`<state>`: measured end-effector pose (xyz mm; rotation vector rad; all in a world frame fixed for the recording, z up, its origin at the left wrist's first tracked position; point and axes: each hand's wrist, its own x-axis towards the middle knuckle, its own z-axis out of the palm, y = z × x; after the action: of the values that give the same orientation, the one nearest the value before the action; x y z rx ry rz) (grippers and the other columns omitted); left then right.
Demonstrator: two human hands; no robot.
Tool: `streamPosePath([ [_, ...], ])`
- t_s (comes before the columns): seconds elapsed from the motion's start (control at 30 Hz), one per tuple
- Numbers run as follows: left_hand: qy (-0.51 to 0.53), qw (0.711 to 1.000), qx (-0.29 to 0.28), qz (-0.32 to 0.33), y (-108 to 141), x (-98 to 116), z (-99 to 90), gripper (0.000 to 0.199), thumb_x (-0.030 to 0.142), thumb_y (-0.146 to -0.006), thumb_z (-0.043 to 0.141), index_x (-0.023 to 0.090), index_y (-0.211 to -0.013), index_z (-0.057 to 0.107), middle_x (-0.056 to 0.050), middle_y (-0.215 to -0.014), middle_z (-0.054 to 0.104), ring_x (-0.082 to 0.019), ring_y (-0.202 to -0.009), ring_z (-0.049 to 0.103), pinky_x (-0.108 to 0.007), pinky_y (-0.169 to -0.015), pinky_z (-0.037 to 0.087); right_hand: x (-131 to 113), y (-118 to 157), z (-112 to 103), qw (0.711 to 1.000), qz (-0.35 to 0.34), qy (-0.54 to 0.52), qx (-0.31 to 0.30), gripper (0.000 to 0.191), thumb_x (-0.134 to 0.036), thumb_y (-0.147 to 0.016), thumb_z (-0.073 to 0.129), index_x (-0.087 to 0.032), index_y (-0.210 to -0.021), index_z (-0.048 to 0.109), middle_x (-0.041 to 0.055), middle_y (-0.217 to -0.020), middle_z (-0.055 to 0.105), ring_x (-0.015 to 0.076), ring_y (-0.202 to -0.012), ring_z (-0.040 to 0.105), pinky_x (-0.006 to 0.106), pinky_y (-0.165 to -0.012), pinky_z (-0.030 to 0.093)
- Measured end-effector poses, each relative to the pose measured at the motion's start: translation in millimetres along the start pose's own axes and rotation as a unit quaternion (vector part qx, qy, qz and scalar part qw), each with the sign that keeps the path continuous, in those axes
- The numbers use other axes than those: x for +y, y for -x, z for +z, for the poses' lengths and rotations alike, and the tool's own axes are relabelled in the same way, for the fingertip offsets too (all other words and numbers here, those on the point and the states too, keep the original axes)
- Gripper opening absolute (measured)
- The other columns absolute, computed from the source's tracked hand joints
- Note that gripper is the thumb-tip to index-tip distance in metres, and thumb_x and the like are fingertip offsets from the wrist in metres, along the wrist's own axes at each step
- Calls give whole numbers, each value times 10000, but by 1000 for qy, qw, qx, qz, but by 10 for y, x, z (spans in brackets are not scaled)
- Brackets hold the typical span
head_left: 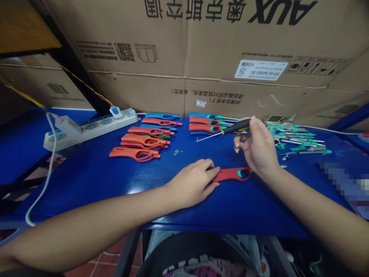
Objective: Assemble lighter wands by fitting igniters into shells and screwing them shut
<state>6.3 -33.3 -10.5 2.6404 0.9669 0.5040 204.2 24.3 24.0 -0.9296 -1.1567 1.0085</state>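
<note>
My left hand (196,182) presses on the handle end of a red lighter body (229,175) lying flat on the blue table (115,204). A teal trigger shows in the opening of that body. Raised just above its other end, my right hand (259,148) grips a black and yellow screwdriver (236,127). The screwdriver's shaft points left, and a small piece sits at its tip (197,139). A few small screws (177,152) lie loose on the table to the left.
Orange, red and blue lighter shells (135,154) lie at the left. Assembled lighters (203,120) are behind my hands, metal rods with teal parts (305,140) at the right. A white power strip (92,127) lies back left; a large cardboard box (173,84) stands behind.
</note>
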Motion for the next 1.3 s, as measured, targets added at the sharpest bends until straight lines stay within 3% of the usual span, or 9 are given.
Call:
streamPosePath([
  [0.13, 31, 999, 15, 11, -41, -76, 34, 401, 302, -1012, 556, 127, -1370, 599, -128, -1194, 629, -251, -1090, 592, -409, -989, 523, 12, -99, -104, 994, 77, -71, 16, 450, -654, -796, 716, -271, -960, 545, -10, -891, 659, 114, -586, 595, 211, -431, 454],
  [0.33, 65, 997, 35, -9, -73, -121, 55, 431, 359, -980, 631, 171, -1367, 618, -115, -1223, 644, -264, -1106, 567, -461, -1007, 489, 38, -152, -174, 984, 125, -121, 25, 458, -638, -790, 723, -244, -854, 500, -12, -756, 692, 101, -491, 546, 206, -391, 402],
  [0.5, 176, 972, 130, -83, -86, -110, 72, 433, 361, -922, 719, 184, -1309, 638, -90, -1214, 696, -246, -1117, 606, -448, -1026, 483, 59, -129, -172, 984, 124, -126, 17, 338, -381, -722, 789, -223, -797, 499, -35, -737, 673, 63, -452, 471, 187, -339, 319],
  [0.67, 270, 931, 202, -139, -109, -93, 42, 301, 341, -895, 743, 208, -1161, 695, -50, -1098, 752, -201, -977, 673, -354, -882, 539, 49, -81, -138, 985, 125, -117, 18, 287, -341, -733, 741, -216, -802, 492, -29, -729, 670, 58, -429, 452, 185, -329, 306],
  [0.8, 258, 930, 225, -134, -120, -103, 11, 127, 321, -908, 722, 221, -979, 759, -32, -970, 762, -188, -900, 678, -330, -826, 535, 43, -55, -124, 986, 126, -110, 4, 286, -361, -752, 725, -225, -814, 481, -35, -732, 664, 62, -426, 446, 188, -331, 300],
  [0.9, 257, 929, 241, -113, -122, -113, -5, 114, 308, -918, 710, 211, -899, 767, -44, -949, 749, -193, -915, 681, -333, -838, 539, 48, -48, -127, 986, 127, -109, 3, 284, -357, -749, 720, -233, -831, 477, -33, -729, 670, 68, -426, 446, 191, -332, 300],
  [1.3, 210, 940, 256, -85, -120, -135, -29, 36, 231, -873, 759, 222, -876, 793, -39, -972, 720, -188, -936, 671, -350, -885, 534, 37, -32, -120, 986, 136, -94, 1, 333, -357, -722, 783, -224, -821, 495, -27, -711, 684, 66, -421, 473, 189, -331, 338],
])
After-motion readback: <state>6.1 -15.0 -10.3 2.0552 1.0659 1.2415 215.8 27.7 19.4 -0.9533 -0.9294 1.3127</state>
